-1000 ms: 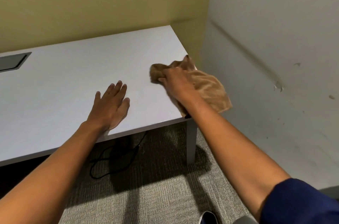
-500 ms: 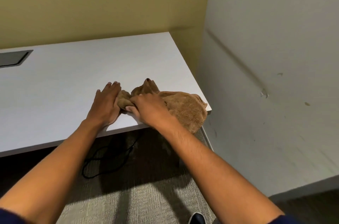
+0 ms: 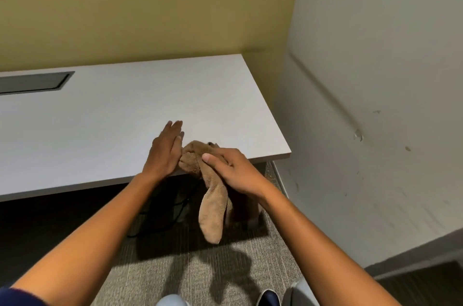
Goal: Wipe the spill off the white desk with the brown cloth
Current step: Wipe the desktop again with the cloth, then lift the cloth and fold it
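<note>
The brown cloth (image 3: 211,195) is bunched at the front edge of the white desk (image 3: 112,125), and most of it hangs down below the edge. My right hand (image 3: 231,170) grips the bunched top of the cloth from the right, thumb on top. My left hand (image 3: 165,150) lies flat on the desk with its fingers together and slightly raised, its side touching the cloth. No spill shows on the desk surface.
A grey cable hatch (image 3: 32,82) is set into the desk at the far left. A yellow wall (image 3: 150,9) stands behind the desk, a white wall (image 3: 375,105) close on the right. A black cable (image 3: 165,215) lies on the carpet under the desk.
My right hand dragged the cloth from the desk's right corner toward me and left, up against my left hand. The cloth has slid over the front edge and now dangles.
</note>
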Motion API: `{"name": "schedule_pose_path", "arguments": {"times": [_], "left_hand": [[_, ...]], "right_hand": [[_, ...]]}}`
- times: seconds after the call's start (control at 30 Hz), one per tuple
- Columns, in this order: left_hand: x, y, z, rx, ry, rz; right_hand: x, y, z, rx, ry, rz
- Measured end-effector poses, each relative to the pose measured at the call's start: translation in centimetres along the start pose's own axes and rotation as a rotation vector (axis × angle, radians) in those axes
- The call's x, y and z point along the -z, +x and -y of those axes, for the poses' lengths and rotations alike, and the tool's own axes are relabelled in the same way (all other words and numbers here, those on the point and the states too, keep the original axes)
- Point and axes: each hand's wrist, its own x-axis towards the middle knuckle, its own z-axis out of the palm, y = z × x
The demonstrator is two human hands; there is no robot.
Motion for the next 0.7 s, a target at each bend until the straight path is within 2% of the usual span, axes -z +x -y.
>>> {"name": "schedule_pose_path", "arguments": {"times": [0.17, 0.27, 0.37, 0.43, 0.57, 0.7], "left_hand": [[0.1, -2.3, -2.3, 0.225, -0.45, -0.122], [-0.4, -4.2, -3.9, 0.273, -0.638, -0.189], [-0.5, -6.5, -6.3, 0.384, -1.166, -0.017], [-0.4, -8.1, -7.7, 0.469, -1.419, 0.091], [-0.5, -11.4, -9.8, 0.492, -1.59, 0.23], [0.6, -12.7, -11.2, 0.421, -1.59, 0.312]], "right_hand": [[0.0, -2.0, 0.4, -0.166, 0.654, -0.017], [0.1, -1.9, 1.2, -0.225, 0.908, -0.063], [0.3, -1.6, 2.1, -0.247, 1.077, -0.119], [0.4, -1.8, 2.4, -0.257, 1.175, -0.146], [1.2, -2.9, 3.1, -0.243, 1.322, -0.21], [1.7, -4.8, 4.0, -0.215, 1.355, -0.29]]}}
